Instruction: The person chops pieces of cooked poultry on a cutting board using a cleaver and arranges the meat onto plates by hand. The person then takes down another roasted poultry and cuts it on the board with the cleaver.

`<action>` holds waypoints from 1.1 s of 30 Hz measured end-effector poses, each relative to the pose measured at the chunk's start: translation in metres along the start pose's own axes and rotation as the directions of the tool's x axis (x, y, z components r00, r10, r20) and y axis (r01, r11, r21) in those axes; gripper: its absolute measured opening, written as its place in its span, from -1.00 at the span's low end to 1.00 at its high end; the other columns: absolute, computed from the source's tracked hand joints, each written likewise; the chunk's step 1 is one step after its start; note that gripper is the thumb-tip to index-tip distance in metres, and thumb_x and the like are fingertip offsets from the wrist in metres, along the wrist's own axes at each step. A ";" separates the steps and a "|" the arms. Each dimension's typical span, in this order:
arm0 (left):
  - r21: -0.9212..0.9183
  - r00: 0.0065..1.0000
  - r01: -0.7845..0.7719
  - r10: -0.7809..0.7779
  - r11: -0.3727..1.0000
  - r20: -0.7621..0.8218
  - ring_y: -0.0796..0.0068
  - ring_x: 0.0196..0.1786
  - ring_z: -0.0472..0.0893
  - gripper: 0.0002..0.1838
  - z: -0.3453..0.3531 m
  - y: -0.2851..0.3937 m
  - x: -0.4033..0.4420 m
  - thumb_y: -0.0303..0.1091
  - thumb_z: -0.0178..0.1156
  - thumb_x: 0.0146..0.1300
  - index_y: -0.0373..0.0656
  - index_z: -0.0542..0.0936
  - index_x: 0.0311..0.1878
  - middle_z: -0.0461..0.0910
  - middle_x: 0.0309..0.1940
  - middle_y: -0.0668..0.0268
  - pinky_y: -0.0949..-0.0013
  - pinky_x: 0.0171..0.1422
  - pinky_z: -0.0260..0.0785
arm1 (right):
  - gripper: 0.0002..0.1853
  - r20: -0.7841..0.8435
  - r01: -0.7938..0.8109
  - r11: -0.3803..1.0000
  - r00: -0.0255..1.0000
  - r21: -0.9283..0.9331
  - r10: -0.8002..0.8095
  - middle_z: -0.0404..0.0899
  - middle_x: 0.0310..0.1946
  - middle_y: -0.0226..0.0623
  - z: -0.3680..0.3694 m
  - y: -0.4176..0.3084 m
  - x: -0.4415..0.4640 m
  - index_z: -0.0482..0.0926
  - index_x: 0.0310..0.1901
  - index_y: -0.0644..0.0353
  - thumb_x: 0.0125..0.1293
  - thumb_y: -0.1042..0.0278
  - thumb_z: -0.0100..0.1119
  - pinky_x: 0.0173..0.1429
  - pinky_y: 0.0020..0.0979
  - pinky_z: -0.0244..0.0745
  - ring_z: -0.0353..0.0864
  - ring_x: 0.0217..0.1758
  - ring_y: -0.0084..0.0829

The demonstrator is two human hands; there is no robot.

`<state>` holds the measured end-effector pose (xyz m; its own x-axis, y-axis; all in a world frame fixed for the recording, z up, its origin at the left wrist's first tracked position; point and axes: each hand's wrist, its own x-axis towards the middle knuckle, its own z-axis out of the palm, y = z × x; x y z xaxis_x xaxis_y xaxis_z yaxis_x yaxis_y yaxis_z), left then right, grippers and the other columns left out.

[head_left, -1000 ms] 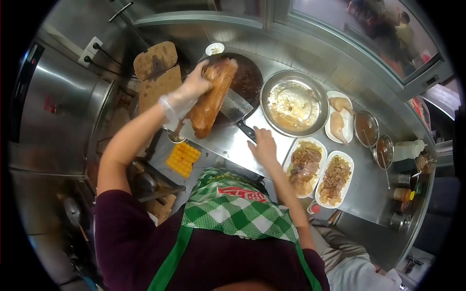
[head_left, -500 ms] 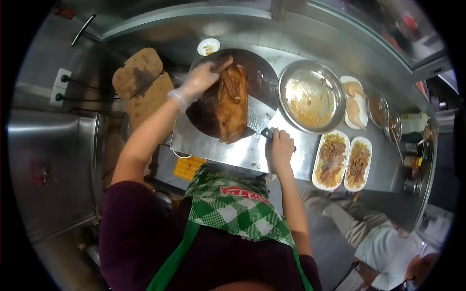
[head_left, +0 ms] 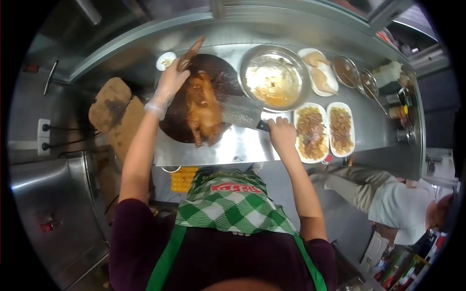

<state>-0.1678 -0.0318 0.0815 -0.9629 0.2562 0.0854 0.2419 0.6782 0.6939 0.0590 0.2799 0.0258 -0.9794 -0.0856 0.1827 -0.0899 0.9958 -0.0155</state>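
Observation:
My left hand [head_left: 170,82], in a clear plastic glove, is closed on a long brown piece of the bird that looks like a duck neck [head_left: 192,52], held up at the board's far left edge. A glossy brown roast duck [head_left: 203,106] lies lengthwise on the round dark chopping board [head_left: 225,72]. My right hand [head_left: 282,132] grips the dark handle of a cleaver [head_left: 241,112]. Its broad blade points left, with the tip end beside the duck; whether they touch I cannot tell.
A large steel bowl [head_left: 302,92] with some liquid stands right of the board. Beyond are a white dish of pale poultry pieces [head_left: 323,80] and two white trays of sliced meat [head_left: 310,133] [head_left: 341,131]. A small white bowl [head_left: 165,60] sits far left. A person [head_left: 398,201] is at the right.
My left hand has lifted the neck piece away from the duck, up and left. The cleaver has risen and its blade now shows beside the duck. The whole view has shifted.

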 end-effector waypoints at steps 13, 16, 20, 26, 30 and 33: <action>0.031 0.801 -0.357 0.289 0.934 0.524 0.05 0.15 0.52 -0.47 0.132 0.110 0.071 -0.39 0.16 0.16 -0.14 0.42 0.26 0.55 0.06 0.00 0.20 0.24 0.36 | -0.83 0.220 -0.612 0.445 0.716 0.654 0.662 0.56 -0.56 -0.25 -0.069 0.116 -0.159 0.59 -0.26 0.20 0.09 0.39 0.24 -0.34 -0.34 0.44 0.59 -0.48 -0.28; 0.430 0.803 -0.336 0.016 0.838 0.596 0.06 0.07 0.54 -0.64 0.048 0.071 0.042 -0.52 0.11 0.05 -0.13 0.60 -0.02 0.59 -0.03 0.09 0.16 0.18 0.39 | -0.87 0.395 -0.545 0.062 0.677 0.836 0.621 0.41 -0.65 -0.45 -0.062 0.108 -0.165 0.53 -0.33 0.25 0.22 0.38 0.22 -0.47 -0.53 0.32 0.43 -0.59 -0.57; 0.576 0.792 -0.502 0.076 0.646 0.606 0.07 0.10 0.46 -0.39 -0.005 0.045 -0.026 -0.54 0.18 -0.05 -0.06 0.46 0.19 0.53 -0.02 0.14 0.15 0.20 0.33 | -0.85 0.456 -0.505 -0.116 0.627 0.855 0.632 0.36 -0.67 -0.48 -0.057 0.084 -0.136 0.50 -0.30 0.26 0.31 0.35 0.18 -0.57 -0.57 0.22 0.33 -0.68 -0.63; 0.483 0.539 -0.842 0.434 0.241 0.722 0.23 -0.10 0.55 -0.56 0.012 0.006 -0.013 -0.39 0.05 0.19 0.00 0.44 0.18 0.51 -0.16 0.21 0.26 -0.01 0.42 | -0.83 0.538 -0.427 -0.329 0.635 0.842 0.555 0.35 -0.70 -0.43 -0.054 0.007 -0.089 0.46 -0.33 0.22 0.32 0.32 0.16 -0.62 -0.53 0.24 0.36 -0.72 -0.56; 0.224 0.248 -0.969 0.462 0.106 0.852 0.26 -0.14 0.57 -0.68 0.012 0.008 0.014 -0.35 0.09 0.16 -0.02 0.48 0.03 0.49 -0.20 0.26 0.24 -0.13 0.46 | -0.82 0.617 -0.397 -0.489 0.636 0.777 0.464 0.36 -0.70 -0.36 -0.060 -0.055 -0.077 0.42 -0.38 0.21 0.32 0.32 0.12 -0.63 -0.48 0.32 0.39 -0.73 -0.48; 0.079 0.132 -0.988 0.467 0.132 0.874 0.20 -0.12 0.61 -0.73 0.019 0.020 0.021 -0.30 0.17 0.12 -0.09 0.52 -0.09 0.57 -0.26 0.20 0.20 -0.12 0.47 | -0.78 0.598 -0.317 -0.569 0.685 0.759 0.417 0.34 -0.71 -0.35 -0.075 -0.095 -0.072 0.42 -0.38 0.24 0.34 0.27 0.09 -0.63 -0.45 0.34 0.37 -0.74 -0.46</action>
<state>-0.1805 0.0005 0.0837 0.0904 0.9528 -0.2897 0.9928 -0.1091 -0.0490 0.1513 0.1939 0.0875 -0.8161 0.3373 -0.4692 0.2245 -0.5631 -0.7953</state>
